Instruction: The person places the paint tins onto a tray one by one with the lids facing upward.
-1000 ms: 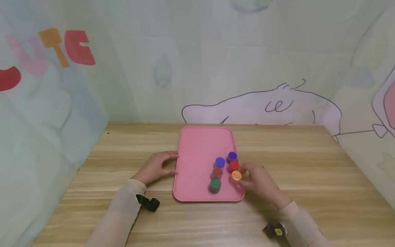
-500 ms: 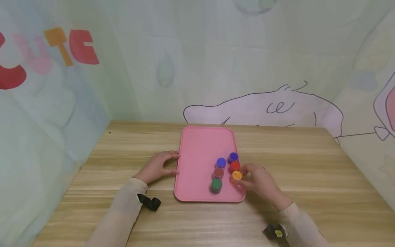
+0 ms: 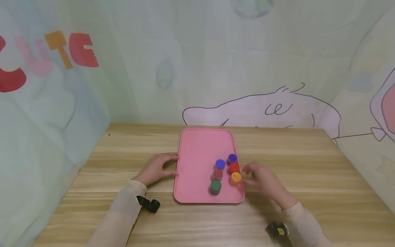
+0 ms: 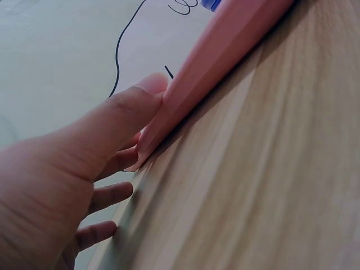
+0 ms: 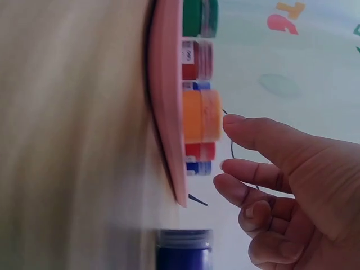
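Note:
A pink tray [image 3: 191, 144] lies on the wooden table and carries several small paint jars in its near right part. Their lids are blue [image 3: 220, 164], purple [image 3: 232, 158], red [image 3: 234, 167], brown-red [image 3: 217, 174], green [image 3: 215, 186] and orange [image 3: 236, 177]. My right hand [image 3: 247, 175] hovers just right of the orange jar [image 5: 201, 115], fingers relaxed and holding nothing. My left hand [image 3: 172, 164] rests against the tray's left edge, its thumb [image 4: 129, 104] lying along the rim [image 4: 219, 50].
A dark blue jar [image 5: 183, 250] stands on the table beside the tray's right side, hidden behind my right hand in the head view. Patterned walls close the table at the back and both sides. Black wrist devices [image 3: 149, 204] [image 3: 277, 230] sit on my sleeves.
My right hand let go of the orange jar and drew back slightly to the right; the jar stays on the tray. The left hand has not moved.

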The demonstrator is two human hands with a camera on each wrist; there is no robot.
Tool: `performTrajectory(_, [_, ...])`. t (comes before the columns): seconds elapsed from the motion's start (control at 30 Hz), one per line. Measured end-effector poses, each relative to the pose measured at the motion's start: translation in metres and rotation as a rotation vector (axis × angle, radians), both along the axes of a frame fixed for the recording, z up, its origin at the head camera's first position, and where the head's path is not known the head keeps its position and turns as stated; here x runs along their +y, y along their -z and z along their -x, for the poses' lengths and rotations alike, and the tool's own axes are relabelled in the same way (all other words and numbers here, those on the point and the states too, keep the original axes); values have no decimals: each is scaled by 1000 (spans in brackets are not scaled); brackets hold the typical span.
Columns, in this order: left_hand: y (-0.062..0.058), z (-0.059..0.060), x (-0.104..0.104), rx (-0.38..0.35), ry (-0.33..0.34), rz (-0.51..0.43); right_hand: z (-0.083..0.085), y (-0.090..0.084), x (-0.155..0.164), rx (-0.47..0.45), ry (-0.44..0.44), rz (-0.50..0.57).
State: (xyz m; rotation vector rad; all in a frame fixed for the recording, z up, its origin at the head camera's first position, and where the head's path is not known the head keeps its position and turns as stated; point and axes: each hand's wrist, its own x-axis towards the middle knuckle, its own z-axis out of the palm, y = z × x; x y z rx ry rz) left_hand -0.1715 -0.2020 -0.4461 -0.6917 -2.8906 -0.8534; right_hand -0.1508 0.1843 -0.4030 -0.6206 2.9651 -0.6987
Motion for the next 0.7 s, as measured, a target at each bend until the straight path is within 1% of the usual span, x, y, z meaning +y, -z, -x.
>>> performTrajectory(0.13, [1,0,0,-13,-2,3,2,-5,7,44,-26,-26])
performTrajectory(0.27, [2,0,0,-10,-6,8,3,-10,15,66,-42,-42])
performTrajectory(0.4, [2,0,0,-5,-7,3,5,-14,23,52,-34,-60])
performTrajectory(0.57, [2,-1,0,-8,-10,2,6,-18,28,5,-10,-68])
performTrajectory(0.7, [2,0,1,-11,-10,5,7,-20,31,-5,-3,-79])
